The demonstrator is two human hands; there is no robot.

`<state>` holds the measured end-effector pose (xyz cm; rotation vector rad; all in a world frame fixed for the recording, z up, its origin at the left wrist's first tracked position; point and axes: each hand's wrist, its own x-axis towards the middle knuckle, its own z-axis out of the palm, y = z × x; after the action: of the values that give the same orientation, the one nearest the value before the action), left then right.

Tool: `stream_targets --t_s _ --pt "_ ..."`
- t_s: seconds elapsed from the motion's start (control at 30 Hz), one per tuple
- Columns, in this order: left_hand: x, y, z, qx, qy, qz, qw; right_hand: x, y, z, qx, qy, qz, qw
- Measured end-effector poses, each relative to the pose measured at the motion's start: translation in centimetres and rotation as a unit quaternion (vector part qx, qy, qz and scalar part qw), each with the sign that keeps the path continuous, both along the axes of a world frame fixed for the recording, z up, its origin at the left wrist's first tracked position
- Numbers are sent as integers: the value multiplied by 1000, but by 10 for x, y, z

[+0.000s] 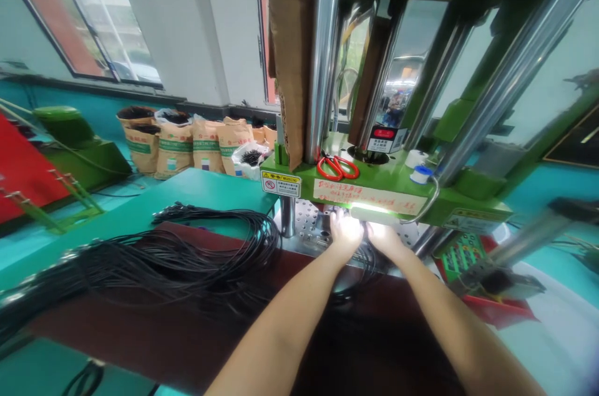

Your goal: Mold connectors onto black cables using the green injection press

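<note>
Both hands reach under the green press plate (449, 212), close to its metal bed (306, 221). My left hand (347, 231) has its fingers curled in, washed out by glare, so what they hold is unclear. Just right of it, my right hand (384, 239) looks closed, with its fingertips partly hidden below a bright tube lamp (374, 214). Thin black cables (369, 262) hang down between and below the hands. To the left, a large bundle of black cables (196, 259) with shiny ends lies across a dark red board (140, 327).
Red-handled scissors (337, 167) and white and blue-rimmed spools (422, 174) sit on the press plate. Steel columns (322, 59) rise from it. At right stands a red bin (503, 312) with green parts. Paper sacks (175, 145) line the wall behind a green table (210, 187).
</note>
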<state>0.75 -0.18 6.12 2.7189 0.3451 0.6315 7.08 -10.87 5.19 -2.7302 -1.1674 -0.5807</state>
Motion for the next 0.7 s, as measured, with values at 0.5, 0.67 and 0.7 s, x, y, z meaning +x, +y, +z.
stream_targets --t_s 0.5,0.67,0.7 --pt "6 20 -7 -6 26 -23 999 -12 29 9 -43 -13 22 999" --pt "12 23 -9 -14 30 -32 999 -10 32 7 -50 -3 -1 999" --pt "12 24 -10 -16 31 -33 999 -10 33 6 -52 -1 -6 999"
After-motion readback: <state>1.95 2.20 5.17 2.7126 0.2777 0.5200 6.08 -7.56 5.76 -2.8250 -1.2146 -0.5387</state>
